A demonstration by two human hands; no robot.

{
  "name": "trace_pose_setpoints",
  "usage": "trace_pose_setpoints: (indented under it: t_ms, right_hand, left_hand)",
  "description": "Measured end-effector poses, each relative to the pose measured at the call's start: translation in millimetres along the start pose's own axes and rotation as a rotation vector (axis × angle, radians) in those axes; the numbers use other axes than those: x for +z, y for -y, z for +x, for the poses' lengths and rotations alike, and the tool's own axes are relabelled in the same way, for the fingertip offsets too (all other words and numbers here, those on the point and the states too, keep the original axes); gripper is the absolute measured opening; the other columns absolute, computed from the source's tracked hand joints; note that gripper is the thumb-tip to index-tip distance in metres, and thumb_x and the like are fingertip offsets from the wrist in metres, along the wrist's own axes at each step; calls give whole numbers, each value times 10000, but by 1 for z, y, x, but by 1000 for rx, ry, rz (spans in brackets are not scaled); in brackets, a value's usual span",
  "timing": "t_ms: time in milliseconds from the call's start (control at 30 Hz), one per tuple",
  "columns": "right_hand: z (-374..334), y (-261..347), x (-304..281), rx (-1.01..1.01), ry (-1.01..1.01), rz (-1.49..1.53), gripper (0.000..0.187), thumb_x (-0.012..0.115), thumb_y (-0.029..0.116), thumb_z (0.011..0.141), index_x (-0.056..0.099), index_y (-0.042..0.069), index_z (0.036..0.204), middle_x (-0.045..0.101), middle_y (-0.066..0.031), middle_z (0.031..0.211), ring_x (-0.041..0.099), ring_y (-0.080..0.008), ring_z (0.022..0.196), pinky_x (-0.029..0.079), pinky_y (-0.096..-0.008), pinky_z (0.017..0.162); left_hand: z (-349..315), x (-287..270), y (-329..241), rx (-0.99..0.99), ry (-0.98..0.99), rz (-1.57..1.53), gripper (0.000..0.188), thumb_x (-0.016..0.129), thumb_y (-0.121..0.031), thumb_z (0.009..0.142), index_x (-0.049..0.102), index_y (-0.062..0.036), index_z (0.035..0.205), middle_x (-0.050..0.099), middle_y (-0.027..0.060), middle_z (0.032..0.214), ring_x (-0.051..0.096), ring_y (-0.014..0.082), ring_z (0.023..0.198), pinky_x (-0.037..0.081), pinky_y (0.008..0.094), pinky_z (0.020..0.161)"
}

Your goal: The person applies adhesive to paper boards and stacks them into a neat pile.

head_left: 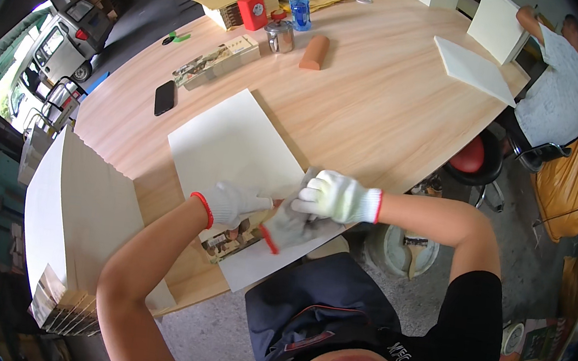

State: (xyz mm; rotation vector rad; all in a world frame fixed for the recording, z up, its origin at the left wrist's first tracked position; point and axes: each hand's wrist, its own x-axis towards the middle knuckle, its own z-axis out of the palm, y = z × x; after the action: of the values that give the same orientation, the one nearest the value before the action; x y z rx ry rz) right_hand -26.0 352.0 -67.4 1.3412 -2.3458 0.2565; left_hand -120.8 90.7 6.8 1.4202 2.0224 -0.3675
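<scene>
My right hand (339, 197), in a white knit glove with a red cuff, grips a greyish cloth glove (288, 229) with a red edge, slightly blurred. My left hand (226, 202), gloved the same way, rests on the white sheet (233, 135) with fingers stretched toward the grey glove. Beneath both hands, the sheet lies at a slant over the table's near edge. A printed picture strip (230, 243) shows beside my left wrist, partly covered by that hand.
A tall stack of white sheets (97, 201) stands at left. Across the wooden table (378, 84) are a phone (164, 98), a long printed box (217, 62), a metal pot (279, 37), a brown block (314, 52) and a blue bottle (299, 7). A seated person (559, 90) is at right; a bucket (395, 253) stands below.
</scene>
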Motion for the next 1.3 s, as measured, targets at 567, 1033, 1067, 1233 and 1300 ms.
trace_pose_setpoints:
  t_ms: [567,1033,1067,1233,1300]
  right_hand:
    - [158,134,90,88,156,-49,174,599,248,877,690,149,988,642,-44,1037,640,-267,987,526,-417,780]
    - [-70,-34,8,368,19,-97,199,678,306,844,668,160,979,647,-93,893,676,-301,816,554,-439,683]
    - [-66,-38,-6,470,112,-143,199,676,302,861,678,149,987,666,-102,943,686,-304,860,557,-444,714]
    - [-21,-10,-47,668,104,-262,425,662,363,869,637,169,1246,650,-80,1200,598,-294,1179,469,-471,1001]
    - [0,11,-37,546,202,0,494,688,363,850,609,206,1311,558,-71,1359,553,-274,1222,465,-456,1019]
  left_hand:
    - [0,3,-7,-98,-27,-229,788,687,-237,845,348,-419,1533,507,86,1451,571,320,1238,514,387,982]
    - [-1,-4,-23,-100,25,210,979,911,-182,631,428,-251,1480,528,148,1378,588,322,1211,530,455,921]
    - [-4,-4,-24,-112,24,207,951,902,-190,646,434,-237,1472,525,152,1380,589,320,1210,530,446,919]
    - [10,0,-37,-464,95,-226,838,802,-189,769,408,-269,1504,528,121,1376,576,346,1201,515,421,954]
    - [23,9,-53,-582,-24,-116,793,742,-138,822,395,-250,1526,545,112,1374,565,350,1220,508,417,973]
